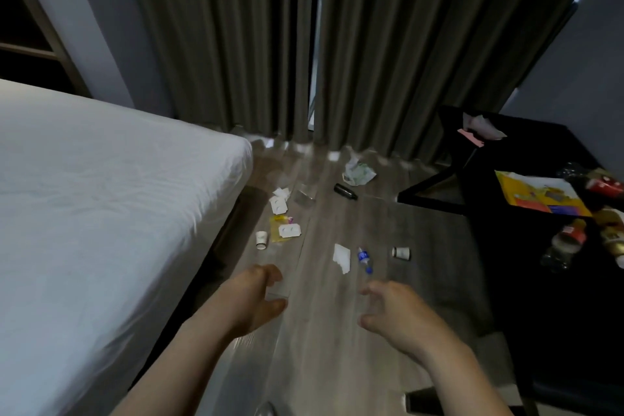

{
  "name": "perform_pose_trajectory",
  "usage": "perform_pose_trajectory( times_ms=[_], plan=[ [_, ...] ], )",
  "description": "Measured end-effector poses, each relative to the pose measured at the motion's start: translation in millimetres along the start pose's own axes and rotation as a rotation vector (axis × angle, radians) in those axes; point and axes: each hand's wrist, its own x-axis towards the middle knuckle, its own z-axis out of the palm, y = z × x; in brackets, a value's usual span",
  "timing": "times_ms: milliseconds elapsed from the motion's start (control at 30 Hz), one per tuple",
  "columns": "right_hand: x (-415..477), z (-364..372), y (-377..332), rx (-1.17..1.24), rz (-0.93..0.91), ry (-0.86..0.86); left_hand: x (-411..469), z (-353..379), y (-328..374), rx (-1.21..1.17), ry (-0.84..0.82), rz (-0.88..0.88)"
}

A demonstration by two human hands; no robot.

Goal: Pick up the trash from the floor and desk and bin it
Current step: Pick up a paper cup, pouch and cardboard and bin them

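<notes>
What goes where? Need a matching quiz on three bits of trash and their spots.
Things:
1. yellow paper
2. blue-capped bottle
3. crumpled wrapper

Places:
A. floor, at the foot of the curtain
B. on the desk
C. floor, beside the white tissue

Pairs: 1-B, 2-C, 3-A

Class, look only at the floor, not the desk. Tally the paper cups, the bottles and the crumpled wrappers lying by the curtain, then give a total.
Paper cups: 2 (left cup, right cup)
Bottles: 2 (dark bottle, blue-capped bottle)
Crumpled wrapper: 1
Total: 5
</notes>
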Motion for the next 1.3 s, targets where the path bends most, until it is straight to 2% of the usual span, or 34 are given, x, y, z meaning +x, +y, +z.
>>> perform_pose_trajectory(
  times_ms=[433,900,1300],
  plan=[
    [160.7,-37.0,-15.3,0.031,0.073,-0.067,161.0,-55.7,-23.4,-0.011,-0.061,0.014],
    [385.8,-116.7,-8.1,0.005,0.022,-0.121,357.3,-111.4,-25.2,0.006,-0.069,-0.147],
    [503.0,-99.5,-36.5,0.067,0.107,-0.218,476.5,-134.0,-99.6,0.000,-0.159,-0.195]
  ],
)
